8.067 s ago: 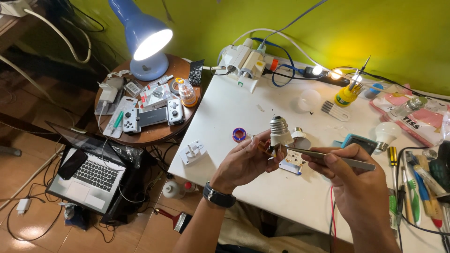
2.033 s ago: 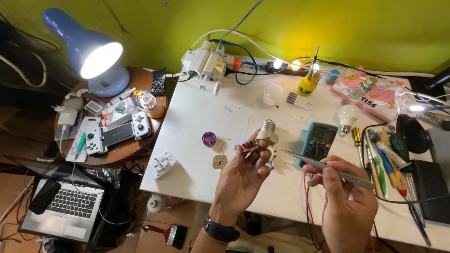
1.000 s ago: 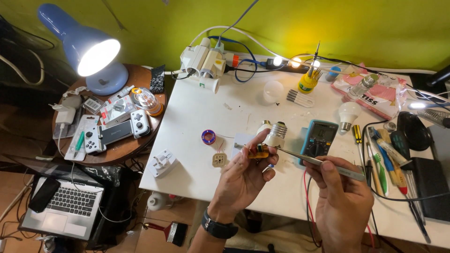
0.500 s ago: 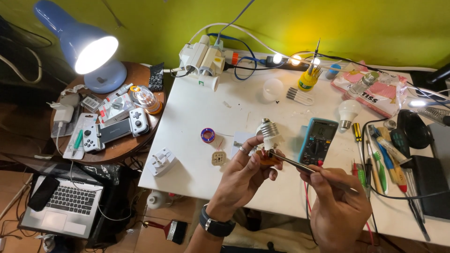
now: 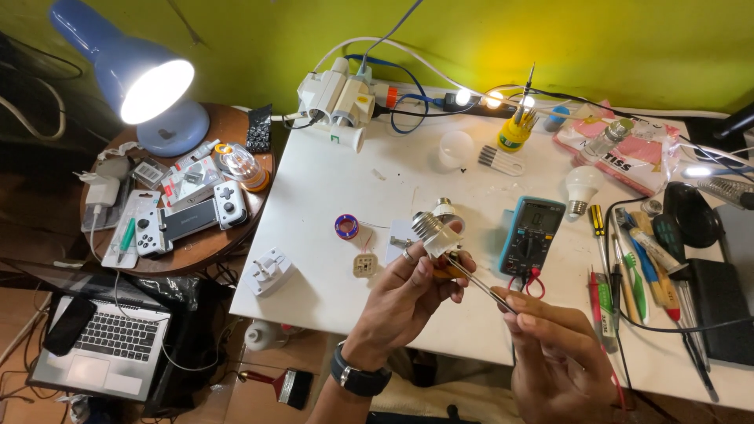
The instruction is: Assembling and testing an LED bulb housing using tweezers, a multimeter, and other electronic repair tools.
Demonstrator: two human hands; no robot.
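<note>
My left hand (image 5: 412, 294) holds a white bulb base with a metal screw cap (image 5: 434, 229), cap pointing up and away, above the white table (image 5: 330, 196). My right hand (image 5: 554, 349) grips a thin metal tool (image 5: 477, 280), likely tweezers, whose tip reaches into the underside of the bulb base by my left fingers. A black watch sits on my left wrist. A small round circuit board (image 5: 364, 264) and a purple solder spool (image 5: 346, 226) lie just left of the hands. A teal multimeter (image 5: 532, 234) lies to the right of the bulb base.
A lit blue desk lamp (image 5: 145, 86) and a game controller (image 5: 188, 220) stand on a round wooden side table. A power strip (image 5: 338, 98), white bulb (image 5: 583, 187), bulb dome (image 5: 456, 148), screwdrivers (image 5: 628, 267) and white adapter (image 5: 269, 271) are on the table. A laptop (image 5: 106, 345) lies on the floor.
The view has drifted slightly. My left hand has turned the bulb base a little and my right hand has brought the tool's tip in under it.
</note>
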